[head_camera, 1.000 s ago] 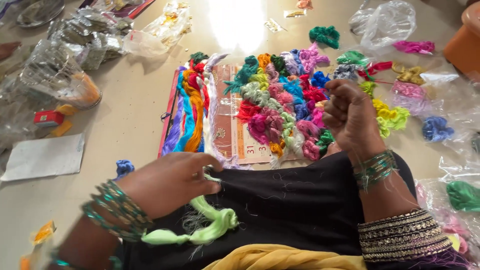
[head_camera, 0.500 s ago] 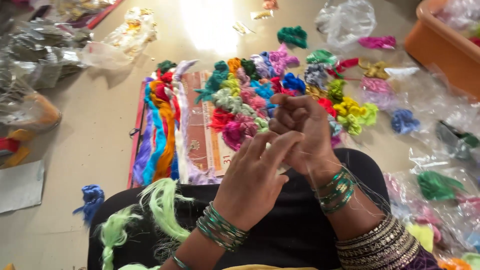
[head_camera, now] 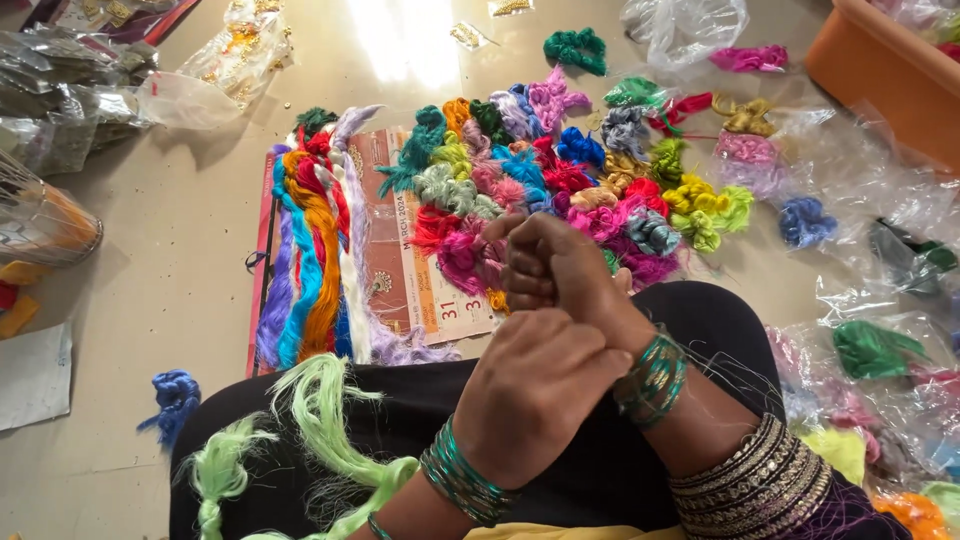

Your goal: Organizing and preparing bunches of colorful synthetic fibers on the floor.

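My right hand point(head_camera: 555, 265) is curled into a fist above my lap, in front of the thread pile, and nothing shows in it. My left hand point(head_camera: 540, 390) lies against the base of my right hand, its fingers bent down by the green bangles point(head_camera: 650, 375) on that wrist. Its fingertips are hidden, so a grip cannot be made out. A loose light green thread skein point(head_camera: 320, 420) lies on the black cloth point(head_camera: 420, 420) over my lap, left of my left hand and apart from it. A few fine threads trail across the cloth near my right wrist.
A calendar sheet point(head_camera: 405, 260) on the floor bears long straight skeins point(head_camera: 310, 260) and a heap of many-coloured thread bundles point(head_camera: 560, 170). A blue bundle point(head_camera: 175, 395) lies at the left. Plastic bags point(head_camera: 880, 340) with thread sit right, an orange tub point(head_camera: 885, 75) top right, packets point(head_camera: 70, 100) top left.
My left hand let go of the light green skein, which now lies on my lap, and moved right to meet my right hand. The view shifted left.
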